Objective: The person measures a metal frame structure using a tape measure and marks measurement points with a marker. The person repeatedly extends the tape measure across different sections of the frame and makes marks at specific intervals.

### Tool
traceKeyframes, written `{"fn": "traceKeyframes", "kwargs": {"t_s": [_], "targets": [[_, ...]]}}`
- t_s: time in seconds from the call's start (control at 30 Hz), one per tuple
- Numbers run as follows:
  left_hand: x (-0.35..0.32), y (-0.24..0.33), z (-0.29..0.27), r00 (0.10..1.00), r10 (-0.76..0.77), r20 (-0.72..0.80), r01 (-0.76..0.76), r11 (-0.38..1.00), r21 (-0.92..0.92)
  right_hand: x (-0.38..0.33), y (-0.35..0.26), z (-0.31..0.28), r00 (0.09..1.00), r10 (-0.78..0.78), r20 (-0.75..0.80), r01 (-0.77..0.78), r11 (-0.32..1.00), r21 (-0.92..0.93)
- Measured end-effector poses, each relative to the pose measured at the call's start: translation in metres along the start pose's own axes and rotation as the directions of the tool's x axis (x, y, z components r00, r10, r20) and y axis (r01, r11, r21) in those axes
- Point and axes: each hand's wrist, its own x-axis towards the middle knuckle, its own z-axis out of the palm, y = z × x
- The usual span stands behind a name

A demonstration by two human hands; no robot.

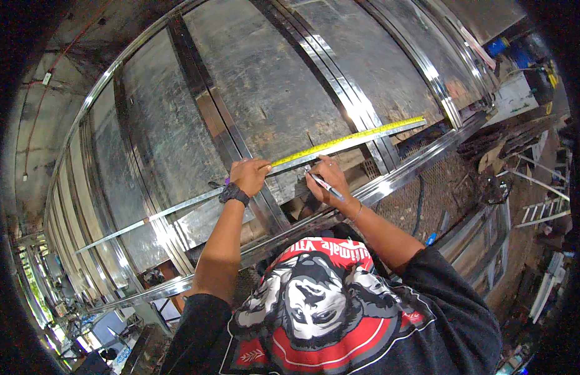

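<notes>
A yellow tape measure blade runs out to the right along a long, thin metal strip, which lies across the frame bars. My left hand is closed on the tape measure at the blade's left end, pressing it against the strip. Its case is mostly hidden under that hand; a small purple bit shows beside the fingers. My right hand grips a white marker, its tip end up by the fingers close to the strip's near edge. The fingertips of that hand reach the strip just below the blade.
Under the strip is a large metal frame with shiny crossbars over worn dark boards. A long front rail lies between me and the frame. Scrap, white metal frames and stacked pieces crowd the right side; equipment stands at lower left.
</notes>
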Motion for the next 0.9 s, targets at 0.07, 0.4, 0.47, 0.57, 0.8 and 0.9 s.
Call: {"fn": "traceKeyframes", "kwargs": {"t_s": [0.07, 0.4, 0.47, 0.57, 0.8, 0.9], "targets": [[0.0, 0.002, -0.002, 1.0, -0.014, 0.025, 0.014, 1.0, 0.001, -0.002, 0.001, -0.001, 1.0, 0.006, -0.006, -0.006, 1.0, 0.0], [0.0, -0.012, 0.012, 0.995, 0.053, -0.087, -0.05, 0.998, 0.039, -0.001, 0.005, 0.002, 0.992, 0.115, 0.052, -0.116, 0.993, 0.029], [0.0, -0.01, 0.01, 0.997, 0.041, -0.066, -0.041, 0.999, 0.014, 0.002, 0.001, 0.002, 0.991, 0.117, 0.059, -0.119, 0.992, 0.035], [0.002, 0.001, 0.001, 1.0, 0.028, -0.014, -0.028, 0.999, -0.032, 0.001, -0.002, 0.002, 0.99, 0.131, 0.061, -0.133, 0.99, 0.037], [0.0, -0.005, 0.004, 0.998, 0.052, -0.044, -0.052, 0.999, 0.006, 0.005, -0.004, 0.009, 0.981, 0.157, 0.113, -0.167, 0.982, 0.083], [0.001, -0.004, 0.004, 0.997, 0.056, -0.053, -0.057, 0.998, -0.004, 0.005, -0.003, 0.009, 0.977, 0.166, 0.133, -0.176, 0.982, 0.073]]}}
